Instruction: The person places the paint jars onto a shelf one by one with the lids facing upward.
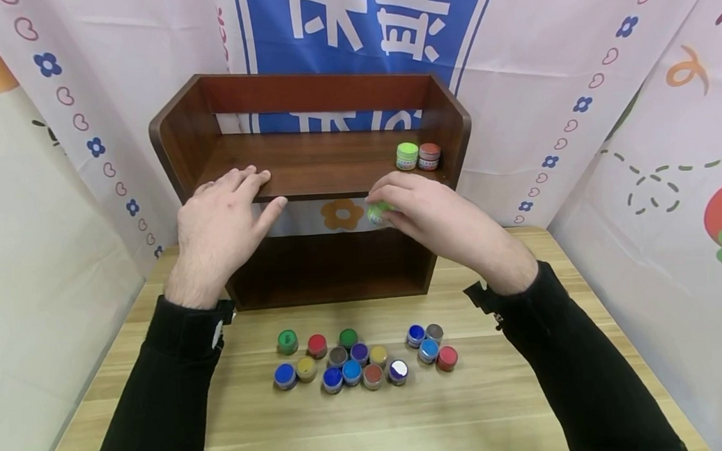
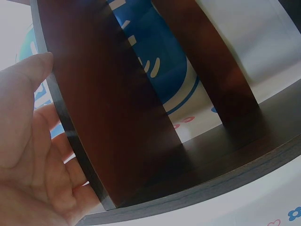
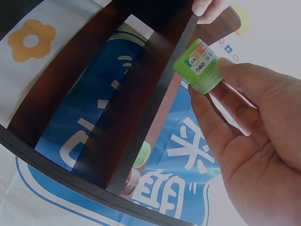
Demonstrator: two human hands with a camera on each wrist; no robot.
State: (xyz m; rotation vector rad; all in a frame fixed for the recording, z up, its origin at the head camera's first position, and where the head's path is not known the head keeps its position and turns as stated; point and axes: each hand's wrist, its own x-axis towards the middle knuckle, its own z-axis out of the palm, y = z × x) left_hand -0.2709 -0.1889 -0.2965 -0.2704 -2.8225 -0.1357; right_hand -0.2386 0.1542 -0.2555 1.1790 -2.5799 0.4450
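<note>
In the right wrist view a small light-green paint jar (image 3: 198,66) with a printed label is pinched between the thumb and fingers of my right hand (image 1: 438,216). That hand is in front of the upper shelf's front edge, toward its right side. My left hand (image 1: 219,225) rests on the left part of the upper shelf board (image 1: 306,163), fingers stretched out and thumb at the front edge. At the right end of that board stand a light-green jar (image 1: 407,156) and a red-brown jar (image 1: 429,156), side by side. The dark brown wooden shelf unit (image 1: 320,92) stands upright on the table.
Several small paint jars in blue, red, green, yellow and grey are on the wooden table (image 1: 224,431) before the shelf, among them a white-topped jar (image 1: 398,372) and a red jar (image 1: 447,358). Printed cloth (image 1: 513,68) hangs behind and at both sides.
</note>
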